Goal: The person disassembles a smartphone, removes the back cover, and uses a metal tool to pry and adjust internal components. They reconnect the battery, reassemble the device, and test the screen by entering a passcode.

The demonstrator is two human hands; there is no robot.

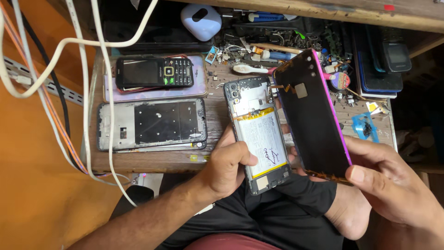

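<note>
Orange floor and a worn wooden worktop (152, 159) fill the view from above, with the person's dark shorts and a bare knee nearest the camera. Just over the lap, the left hand (226, 169) is closed around the lower edge of an opened smartphone body (259, 134), thumb lying on its white battery (263, 143), the circuit board end pointing away. Beside it the right hand (388, 183) pinches the bottom corner of the phone's detached back cover (312, 115), black inside with a purple rim, tilted up and standing just right of the phone body.

Farther out on the worktop, left of the hands, lies a bare metal phone frame (152, 124). Behind that rests a small black keypad phone (155, 72) on a pale phone back. A white toothbrush (249, 69) and scattered small parts sit near the cover's top end, a blue scrap (365, 127) to the right. White cables (85, 92) hang down at left. At the far edge sits a white earbud case (201, 21).
</note>
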